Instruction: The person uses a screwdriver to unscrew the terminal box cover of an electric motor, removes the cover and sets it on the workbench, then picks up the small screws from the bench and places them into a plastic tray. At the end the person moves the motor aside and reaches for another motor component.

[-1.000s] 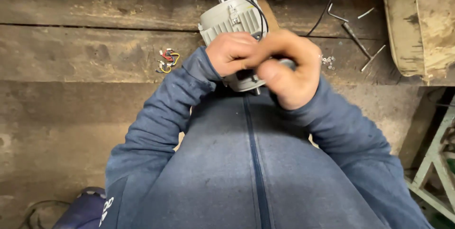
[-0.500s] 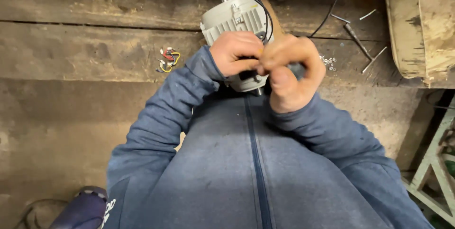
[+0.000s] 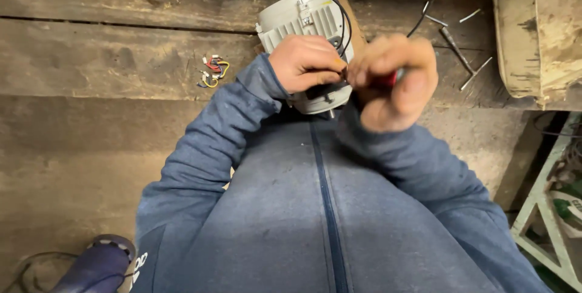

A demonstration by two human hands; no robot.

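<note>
On the wooden bench (image 3: 109,56), both hands (image 3: 306,63) grip the grey motor (image 3: 300,17).

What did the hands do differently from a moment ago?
The right hand has lifted a little off the grey motor and turned, and something red now shows in its grip. The left hand stays pressed on the motor's near end. The motor, the small coloured wires on the wooden bench and the loose metal tools lie as before.
</note>
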